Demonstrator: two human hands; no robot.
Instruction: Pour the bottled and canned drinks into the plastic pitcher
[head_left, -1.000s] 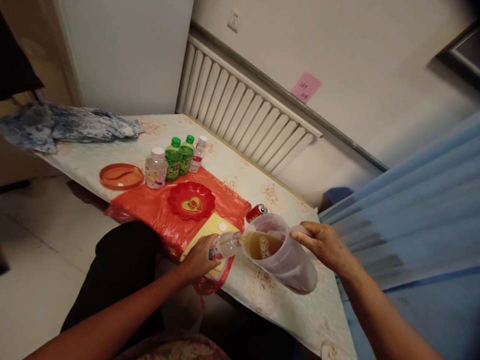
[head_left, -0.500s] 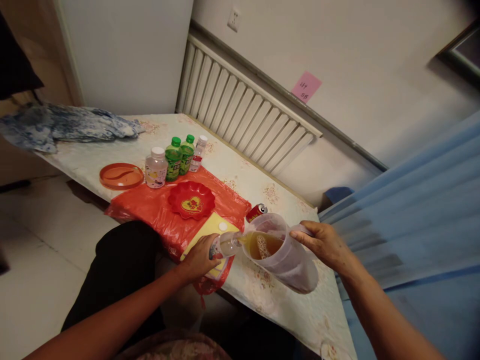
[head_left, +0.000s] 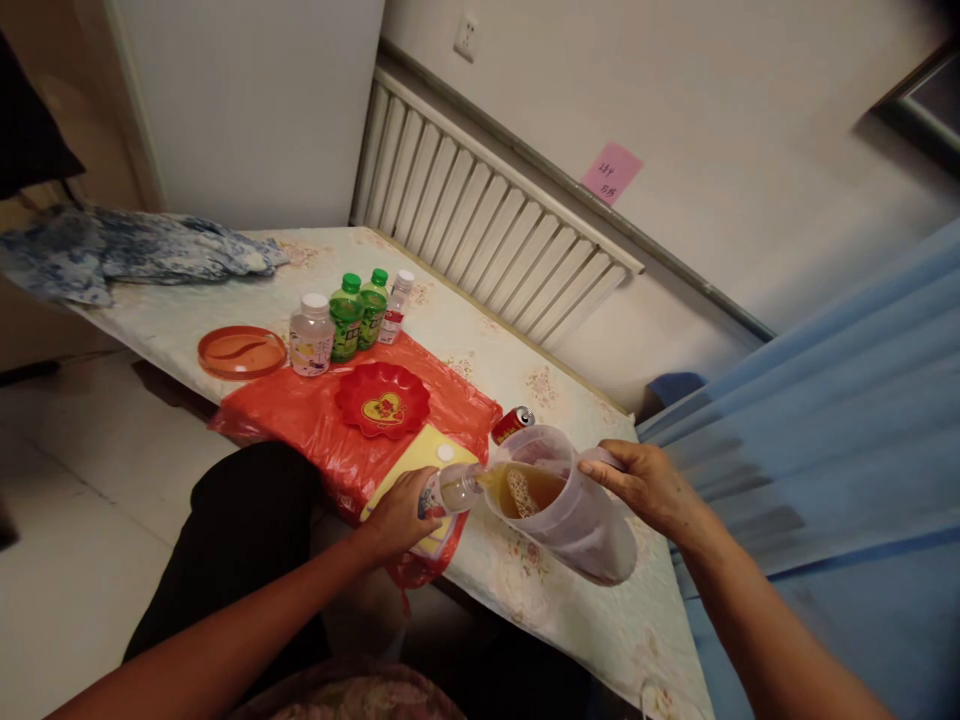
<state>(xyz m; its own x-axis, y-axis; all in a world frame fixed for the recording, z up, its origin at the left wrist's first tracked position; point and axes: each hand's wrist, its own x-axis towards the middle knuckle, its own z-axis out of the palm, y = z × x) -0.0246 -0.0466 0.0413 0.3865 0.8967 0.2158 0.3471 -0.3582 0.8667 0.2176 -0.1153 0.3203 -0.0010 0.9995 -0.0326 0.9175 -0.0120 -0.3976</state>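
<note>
My left hand (head_left: 403, 514) is closed round a clear plastic bottle (head_left: 457, 488) with a label, its neck at the rim of a big translucent pitcher (head_left: 592, 540). My right hand (head_left: 643, 482) grips the pitcher's handle, and the pitcher tilts toward the bottle. Amber liquid (head_left: 544, 488) with a patch of foam lies inside near the rim, and a yellowish stream shows between it and the bottle neck. Below the bottle is a yellow sheet or pad (head_left: 412, 460), with a white round cap (head_left: 445, 453) on it. A red can (head_left: 511, 426) stands just behind the pitcher.
A red scalloped plate (head_left: 384, 400) rests on red plastic (head_left: 270, 410). Farther back stand two green bottles (head_left: 346, 325), a white-capped jar (head_left: 311, 340) and a slim bottle (head_left: 397, 310). An orange tray (head_left: 241, 352) and blue-white cloth (head_left: 180, 248) are left; a blue curtain (head_left: 840, 440) hangs right.
</note>
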